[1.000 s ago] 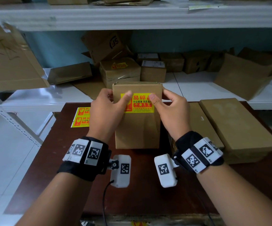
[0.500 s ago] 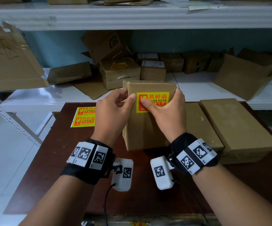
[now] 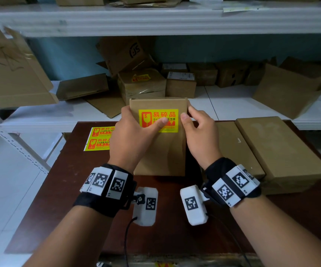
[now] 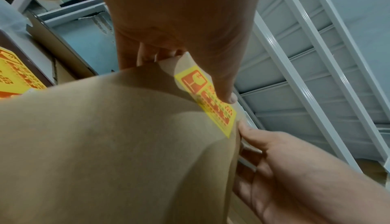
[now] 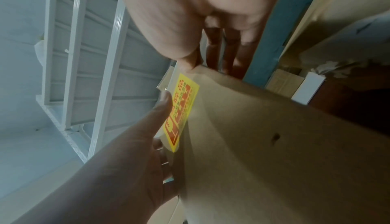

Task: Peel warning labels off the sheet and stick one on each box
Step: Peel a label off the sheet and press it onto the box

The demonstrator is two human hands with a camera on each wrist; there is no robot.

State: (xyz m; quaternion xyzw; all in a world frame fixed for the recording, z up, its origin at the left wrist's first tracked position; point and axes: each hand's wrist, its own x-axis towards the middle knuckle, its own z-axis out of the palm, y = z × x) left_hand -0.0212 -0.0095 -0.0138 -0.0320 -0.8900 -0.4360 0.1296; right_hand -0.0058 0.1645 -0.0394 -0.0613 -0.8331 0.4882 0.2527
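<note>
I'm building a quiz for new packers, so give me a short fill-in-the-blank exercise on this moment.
1. The left hand presses its ____ onto the yellow label.
2. The label is stuck on the box held by ____ hands.
3. The right hand grips the box's ____ edge.
4. The label sheet lies on the brown table, to the box's ____.

Missing words: thumb; both; right; left

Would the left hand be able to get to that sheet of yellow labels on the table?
Probably yes: the label sheet lies uncovered just left of the left hand, though that hand now grips the upright box.
</note>
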